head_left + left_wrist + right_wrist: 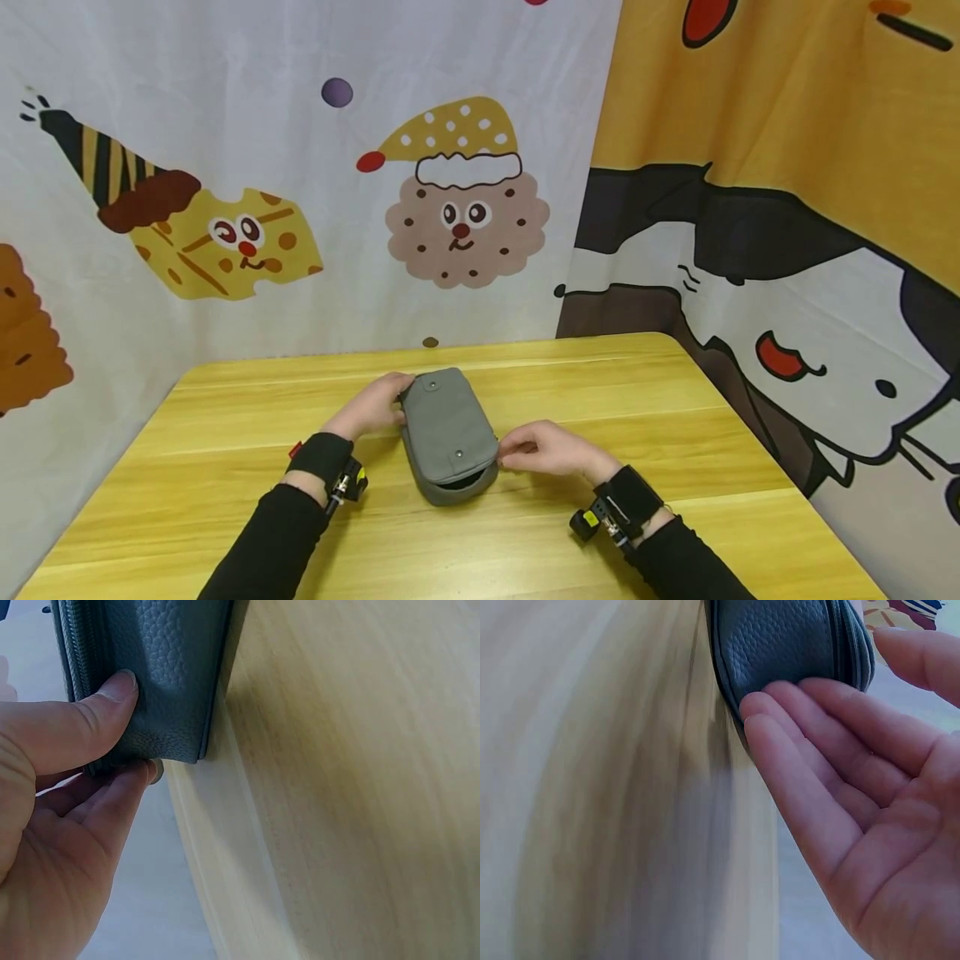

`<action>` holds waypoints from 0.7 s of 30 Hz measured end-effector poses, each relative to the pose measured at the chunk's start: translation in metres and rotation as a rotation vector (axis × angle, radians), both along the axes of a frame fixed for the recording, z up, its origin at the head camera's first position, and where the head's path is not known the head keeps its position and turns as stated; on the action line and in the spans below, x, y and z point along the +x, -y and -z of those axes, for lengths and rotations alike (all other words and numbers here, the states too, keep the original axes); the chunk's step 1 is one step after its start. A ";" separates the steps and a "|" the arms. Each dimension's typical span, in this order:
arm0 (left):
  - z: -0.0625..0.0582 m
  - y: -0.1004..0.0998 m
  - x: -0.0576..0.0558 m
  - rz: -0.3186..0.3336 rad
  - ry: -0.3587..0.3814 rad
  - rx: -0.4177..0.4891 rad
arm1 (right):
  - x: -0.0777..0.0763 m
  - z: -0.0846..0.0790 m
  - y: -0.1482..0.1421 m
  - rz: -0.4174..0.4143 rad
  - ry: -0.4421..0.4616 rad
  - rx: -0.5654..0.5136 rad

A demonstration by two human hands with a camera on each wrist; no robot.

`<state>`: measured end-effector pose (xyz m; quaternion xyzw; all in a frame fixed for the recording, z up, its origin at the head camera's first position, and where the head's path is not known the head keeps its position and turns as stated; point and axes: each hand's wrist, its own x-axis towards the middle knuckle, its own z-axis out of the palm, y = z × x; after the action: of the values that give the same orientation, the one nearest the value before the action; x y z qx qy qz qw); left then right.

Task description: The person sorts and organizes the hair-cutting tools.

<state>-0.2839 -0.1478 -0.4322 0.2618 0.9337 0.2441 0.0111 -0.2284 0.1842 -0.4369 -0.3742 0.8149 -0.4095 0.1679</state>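
Observation:
A grey leather-look zip case point(448, 421) lies on the table, its lid toward me, with one snap near each end. At its near end the zip gapes and shows a dark opening point(468, 481). My left hand point(369, 408) grips the far left corner. In the left wrist view the thumb point(109, 712) presses the pebbled side below the zip, while the fingers curl round the end. By the near right corner is my right hand point(553, 450). In the right wrist view its extended fingertips point(759, 705) touch the case's side, and the thumb stands apart from them.
The wooden table point(615, 392) runs back to a white curtain point(262, 50) with cartoon food prints. On the right hangs a yellow curtain point(750, 108) with a cartoon animal. Each wrist wears a black band with a small camera.

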 end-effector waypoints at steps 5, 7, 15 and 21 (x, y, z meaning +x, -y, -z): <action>0.001 0.001 0.000 -0.002 0.006 0.005 | -0.005 -0.001 -0.003 0.074 -0.076 -0.025; 0.002 0.001 -0.001 0.000 0.003 0.006 | -0.008 0.000 -0.004 0.116 -0.104 -0.032; 0.001 0.001 -0.001 -0.018 0.025 0.006 | -0.015 0.002 -0.003 0.164 -0.132 0.012; 0.002 0.002 -0.001 -0.011 0.014 0.000 | -0.016 0.007 0.003 0.120 -0.073 0.011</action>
<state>-0.2845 -0.1493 -0.4344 0.2550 0.9350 0.2461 0.0160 -0.2444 0.1817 -0.4438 -0.3385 0.8436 -0.4005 0.1154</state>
